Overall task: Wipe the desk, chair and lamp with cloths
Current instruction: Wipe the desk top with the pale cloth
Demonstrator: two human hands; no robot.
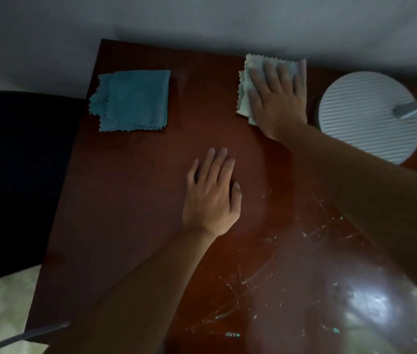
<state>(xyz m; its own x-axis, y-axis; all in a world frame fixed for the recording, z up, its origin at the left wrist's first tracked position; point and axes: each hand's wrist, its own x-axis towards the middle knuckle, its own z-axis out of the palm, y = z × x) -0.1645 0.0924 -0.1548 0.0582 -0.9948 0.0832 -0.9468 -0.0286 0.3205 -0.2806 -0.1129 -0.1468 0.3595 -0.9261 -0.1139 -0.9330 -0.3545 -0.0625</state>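
Wiping desk [130,200] w/ pale cloth [247,80] under flat right hand [279,98], far edge by lamp base [365,118]. Left hand [212,198] flat, empty, mid-desk. Teal cloth [130,100] unused. Near-side smears, chair [15,175], lamp left, prob.

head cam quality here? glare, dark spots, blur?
Head view: dim overall; strong glare patch on the desk near its right front, lighting up scratches and specks; chair almost black, no detail; right hand on the pale cloth slightly soft; wide-angle bending at edges.
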